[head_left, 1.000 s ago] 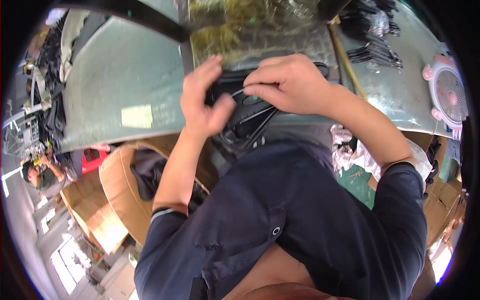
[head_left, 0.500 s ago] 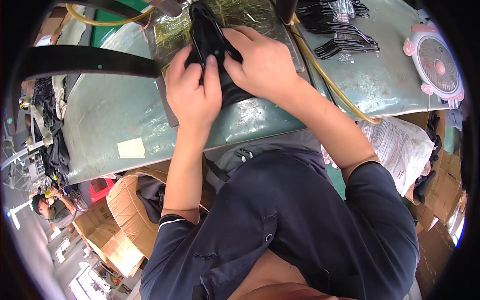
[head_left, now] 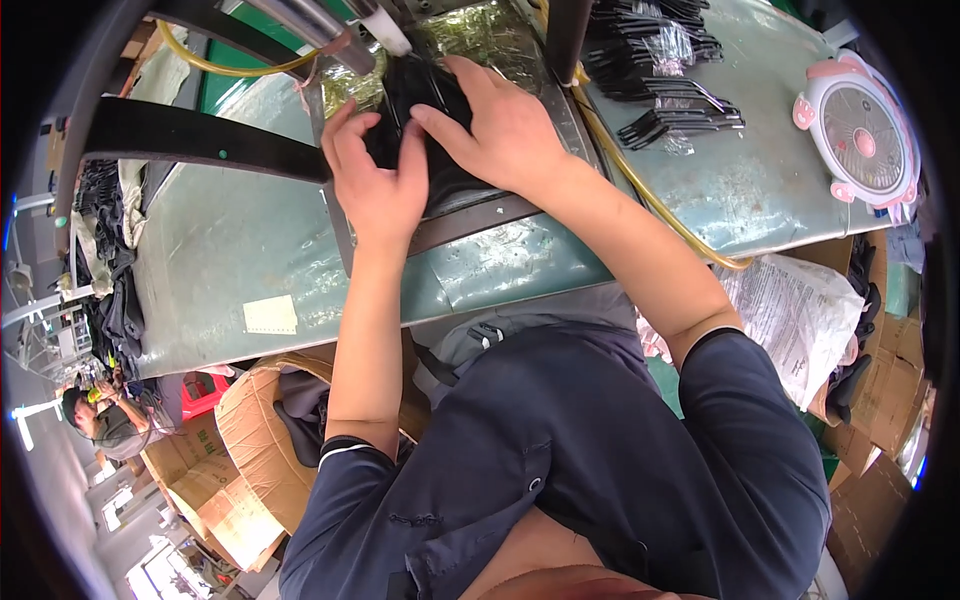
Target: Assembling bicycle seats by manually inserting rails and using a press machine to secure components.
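Note:
A glossy black piece of cloth (head_left: 455, 190) lies on a plate (head_left: 475, 222) with a crinkled yellowish shiny surface, at the top of the view. My left hand (head_left: 378, 185) rests on its left side, thumb stretched out and fingers spread and slightly bent. Over its right side lies my right hand (head_left: 512, 128), with the index finger pointing away and the thumb reaching across toward my left thumb. Neither hand visibly grips the cloth. Just beyond the cloth hangs a white-tipped metal rod (head_left: 388, 32). My palms hide part of the cloth.
Dark metal machine arms (head_left: 200, 140) cross at the left. A yellow hose (head_left: 650, 190) runs along the right. Bundled black hangers (head_left: 675, 110) and a pink-and-white fan (head_left: 865, 130) stand on the green table (head_left: 740, 195). Cardboard boxes (head_left: 205, 480) sit below; another person (head_left: 105, 415) is far left.
The black cloth now lies flatter and wider on the plate. My right thumb has moved up and left over it, and my left fingers have spread. The view has shifted slightly.

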`<state>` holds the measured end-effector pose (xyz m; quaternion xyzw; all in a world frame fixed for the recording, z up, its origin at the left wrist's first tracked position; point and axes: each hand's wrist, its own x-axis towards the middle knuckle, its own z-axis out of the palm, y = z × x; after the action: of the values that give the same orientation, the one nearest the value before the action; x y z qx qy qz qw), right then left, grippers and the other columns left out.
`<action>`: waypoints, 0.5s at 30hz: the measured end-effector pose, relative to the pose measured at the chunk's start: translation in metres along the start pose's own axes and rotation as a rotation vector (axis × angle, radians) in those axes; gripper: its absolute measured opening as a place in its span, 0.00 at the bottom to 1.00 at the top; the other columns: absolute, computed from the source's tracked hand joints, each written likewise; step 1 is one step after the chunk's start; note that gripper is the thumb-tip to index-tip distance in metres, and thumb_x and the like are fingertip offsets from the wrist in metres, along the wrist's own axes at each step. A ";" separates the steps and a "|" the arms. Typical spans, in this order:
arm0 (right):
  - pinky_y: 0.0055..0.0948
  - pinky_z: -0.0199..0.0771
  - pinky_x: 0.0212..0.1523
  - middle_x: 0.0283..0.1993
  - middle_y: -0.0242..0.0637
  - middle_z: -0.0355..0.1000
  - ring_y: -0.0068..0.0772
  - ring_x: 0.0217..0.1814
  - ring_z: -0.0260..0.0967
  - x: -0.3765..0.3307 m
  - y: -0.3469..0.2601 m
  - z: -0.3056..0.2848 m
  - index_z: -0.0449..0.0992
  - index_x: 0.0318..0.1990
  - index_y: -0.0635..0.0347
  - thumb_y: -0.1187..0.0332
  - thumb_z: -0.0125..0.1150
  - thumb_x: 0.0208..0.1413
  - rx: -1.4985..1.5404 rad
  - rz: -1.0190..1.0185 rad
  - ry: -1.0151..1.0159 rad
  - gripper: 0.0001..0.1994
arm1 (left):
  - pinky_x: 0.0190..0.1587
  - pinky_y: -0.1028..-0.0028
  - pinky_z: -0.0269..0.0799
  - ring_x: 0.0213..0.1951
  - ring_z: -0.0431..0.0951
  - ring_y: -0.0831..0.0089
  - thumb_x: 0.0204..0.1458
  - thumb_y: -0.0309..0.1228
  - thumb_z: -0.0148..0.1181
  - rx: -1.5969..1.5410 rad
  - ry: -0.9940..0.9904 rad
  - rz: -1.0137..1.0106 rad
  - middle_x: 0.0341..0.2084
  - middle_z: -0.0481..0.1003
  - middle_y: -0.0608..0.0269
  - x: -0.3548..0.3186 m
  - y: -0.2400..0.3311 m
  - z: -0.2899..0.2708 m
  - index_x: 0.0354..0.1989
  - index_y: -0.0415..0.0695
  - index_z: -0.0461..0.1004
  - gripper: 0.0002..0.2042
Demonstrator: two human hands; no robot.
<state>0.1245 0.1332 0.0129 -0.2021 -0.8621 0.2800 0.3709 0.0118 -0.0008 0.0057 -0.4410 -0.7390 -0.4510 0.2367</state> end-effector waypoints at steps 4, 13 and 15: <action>0.46 0.77 0.60 0.59 0.64 0.76 0.65 0.61 0.75 -0.004 0.002 -0.017 0.70 0.67 0.69 0.51 0.66 0.66 0.153 0.029 -0.020 0.32 | 0.61 0.61 0.73 0.59 0.77 0.50 0.50 0.36 0.76 -0.011 -0.148 -0.258 0.55 0.76 0.46 0.005 0.008 -0.008 0.50 0.40 0.75 0.22; 0.47 0.66 0.74 0.66 0.53 0.73 0.61 0.71 0.68 -0.036 0.015 -0.097 0.70 0.69 0.64 0.76 0.62 0.46 0.035 -0.368 -0.095 0.36 | 0.52 0.73 0.76 0.48 0.81 0.73 0.57 0.29 0.69 -0.798 -0.587 -0.799 0.47 0.82 0.56 0.017 0.038 -0.066 0.57 0.35 0.73 0.22; 0.49 0.68 0.70 0.63 0.51 0.74 0.59 0.64 0.71 -0.063 0.042 -0.096 0.66 0.72 0.63 0.69 0.71 0.49 0.036 -0.284 -0.051 0.39 | 0.49 0.73 0.79 0.46 0.83 0.72 0.66 0.35 0.64 -1.073 -0.760 -0.905 0.45 0.82 0.51 0.020 0.066 -0.070 0.61 0.33 0.68 0.23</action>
<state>0.2438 0.1623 0.0074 -0.0641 -0.8861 0.2450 0.3883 0.0557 -0.0396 0.0847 -0.2756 -0.5586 -0.6163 -0.4819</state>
